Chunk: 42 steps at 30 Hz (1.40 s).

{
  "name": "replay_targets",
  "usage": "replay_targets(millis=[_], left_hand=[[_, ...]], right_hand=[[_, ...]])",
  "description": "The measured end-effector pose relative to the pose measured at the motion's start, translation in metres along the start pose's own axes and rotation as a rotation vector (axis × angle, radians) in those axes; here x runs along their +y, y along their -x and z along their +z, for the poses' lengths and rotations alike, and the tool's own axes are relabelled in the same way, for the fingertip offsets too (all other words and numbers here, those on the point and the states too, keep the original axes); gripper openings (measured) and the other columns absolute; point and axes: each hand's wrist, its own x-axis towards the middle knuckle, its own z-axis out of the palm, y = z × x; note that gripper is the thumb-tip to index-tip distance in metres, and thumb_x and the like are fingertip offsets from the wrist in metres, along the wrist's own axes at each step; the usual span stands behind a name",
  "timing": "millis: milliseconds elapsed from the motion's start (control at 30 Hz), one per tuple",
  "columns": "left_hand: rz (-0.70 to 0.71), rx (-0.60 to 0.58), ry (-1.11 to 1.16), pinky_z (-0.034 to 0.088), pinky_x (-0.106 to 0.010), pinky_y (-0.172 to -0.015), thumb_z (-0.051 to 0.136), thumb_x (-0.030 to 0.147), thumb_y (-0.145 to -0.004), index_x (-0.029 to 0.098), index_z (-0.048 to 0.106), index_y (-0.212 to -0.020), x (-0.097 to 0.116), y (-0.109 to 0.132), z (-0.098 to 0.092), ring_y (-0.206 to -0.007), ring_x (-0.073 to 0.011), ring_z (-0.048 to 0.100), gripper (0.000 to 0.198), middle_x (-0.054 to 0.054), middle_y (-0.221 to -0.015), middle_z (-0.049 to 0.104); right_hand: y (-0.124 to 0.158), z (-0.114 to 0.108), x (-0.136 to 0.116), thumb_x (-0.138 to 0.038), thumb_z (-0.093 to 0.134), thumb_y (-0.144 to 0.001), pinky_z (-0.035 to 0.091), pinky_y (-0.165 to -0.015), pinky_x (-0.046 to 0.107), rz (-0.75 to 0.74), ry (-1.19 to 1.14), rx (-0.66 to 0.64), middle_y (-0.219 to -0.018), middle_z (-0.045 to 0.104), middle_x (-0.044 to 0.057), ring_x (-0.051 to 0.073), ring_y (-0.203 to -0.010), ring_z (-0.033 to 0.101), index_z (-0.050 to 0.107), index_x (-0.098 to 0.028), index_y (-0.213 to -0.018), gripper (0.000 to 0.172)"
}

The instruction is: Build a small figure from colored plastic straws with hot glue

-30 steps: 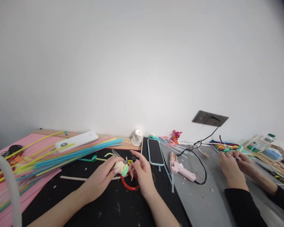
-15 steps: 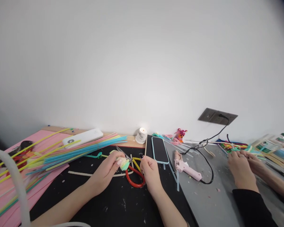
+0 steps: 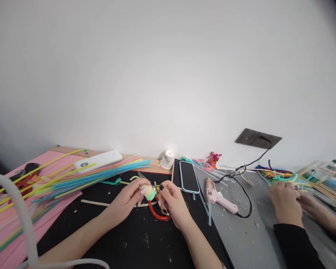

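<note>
My left hand (image 3: 128, 200) is closed around a small layered piece of folded straws (image 3: 150, 192), cream, yellow and green. My right hand (image 3: 170, 202) pinches at the right side of that same piece with its fingertips. Both hands hover just above the black mat (image 3: 134, 239). Red-handled scissors (image 3: 157, 214) lie under my right hand, their blades pointing toward the wall. A cream straw (image 3: 92, 203) lies flat on the mat beside my left hand.
A fan of coloured straws (image 3: 81, 178) covers pink paper (image 3: 5, 224) at left, near a white power bank (image 3: 98, 160). A lit candle (image 3: 167, 159), a phone (image 3: 188, 176) and a pink glue gun (image 3: 220, 195) lie to the right. Another person's hands (image 3: 287, 201) work at far right.
My right hand has moved back in from beside the scissors and now pinches the straw piece held by my left hand. The view has shifted slightly.
</note>
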Motion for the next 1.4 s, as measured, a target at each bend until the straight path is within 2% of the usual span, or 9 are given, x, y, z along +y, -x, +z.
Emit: replay_targets(millis=[100,167,300,400,467,567,1033,1400], left_hand=[[-0.011,-0.081,0.061,0.046,-0.028,-0.061,0.035,0.037,-0.096,0.02,0.055,-0.106,-0.0032,0.0,0.0025,-0.057,-0.0134,0.049,0.028,0.002,-0.072,0.051],[-0.013,-0.103,0.087,0.048,-0.029,-0.063,0.036,0.036,-0.096,0.02,0.056,-0.106,-0.004,-0.0004,0.0032,-0.06,-0.0142,0.052,0.027,0.0,-0.077,0.054],[-0.03,-0.116,0.122,0.05,-0.03,-0.069,0.042,0.033,-0.094,0.021,0.057,-0.11,-0.0034,-0.0013,0.0026,-0.071,-0.0155,0.057,0.026,-0.004,-0.096,0.059],[-0.068,-0.123,0.174,0.051,-0.031,-0.077,0.048,0.032,-0.091,0.021,0.056,-0.113,-0.0022,-0.0016,0.0032,-0.087,-0.0188,0.059,0.026,-0.006,-0.105,0.061],[-0.085,-0.119,0.223,0.05,-0.032,-0.08,0.052,0.031,-0.088,0.021,0.057,-0.113,-0.0017,-0.0016,0.0043,-0.095,-0.0207,0.059,0.027,-0.006,-0.107,0.061],[-0.097,-0.112,0.257,0.05,-0.032,-0.079,0.055,0.03,-0.085,0.02,0.058,-0.111,-0.0025,-0.0015,0.0054,-0.092,-0.0208,0.06,0.028,-0.007,-0.104,0.063],[-0.131,-0.14,0.344,0.051,-0.03,-0.068,0.057,0.032,-0.085,0.019,0.057,-0.114,-0.0037,-0.0004,0.0074,-0.077,-0.0163,0.058,0.032,-0.006,-0.1,0.062],[-0.19,-0.138,0.444,0.054,-0.034,-0.074,0.062,0.031,-0.081,0.019,0.06,-0.116,0.0004,-0.0024,0.0052,-0.087,-0.0198,0.062,0.036,-0.007,-0.106,0.061]], right_hand=[[0.003,0.0047,-0.0005,-0.049,0.066,-0.077,0.02,-0.032,0.017,0.116,-0.163,-0.118,-0.05,0.054,-0.008,0.005,-0.031,0.033,0.044,-0.022,-0.083,0.035],[0.0045,0.006,-0.0003,-0.047,0.069,-0.076,0.024,-0.032,0.015,0.16,-0.217,-0.153,-0.05,0.056,-0.008,0.006,-0.031,0.037,0.042,-0.022,-0.084,0.038],[0.005,0.0051,-0.0008,-0.048,0.069,-0.077,0.027,-0.032,0.014,0.211,-0.285,-0.196,-0.05,0.056,-0.007,0.005,-0.032,0.04,0.042,-0.021,-0.082,0.038],[0.0045,0.004,-0.0015,-0.049,0.068,-0.078,0.027,-0.031,0.015,0.223,-0.323,-0.218,-0.05,0.056,-0.006,0.006,-0.033,0.041,0.043,-0.021,-0.081,0.037],[0.0042,0.0036,-0.0016,-0.048,0.069,-0.077,0.027,-0.031,0.015,0.233,-0.33,-0.216,-0.05,0.056,-0.006,0.006,-0.032,0.04,0.044,-0.021,-0.081,0.037],[0.0039,0.0035,-0.0011,-0.047,0.071,-0.076,0.026,-0.03,0.014,0.248,-0.315,-0.22,-0.049,0.056,-0.006,0.005,-0.031,0.04,0.043,-0.021,-0.083,0.039],[0.0041,0.005,0.0014,-0.046,0.07,-0.074,0.025,-0.028,0.012,0.192,-0.21,-0.176,-0.046,0.056,-0.009,0.005,-0.028,0.038,0.041,-0.022,-0.084,0.039],[0.0023,0.0023,0.0062,-0.045,0.067,-0.077,0.026,-0.028,0.012,0.116,-0.171,-0.207,-0.05,0.06,-0.007,0.006,-0.029,0.042,0.041,-0.022,-0.085,0.036]])
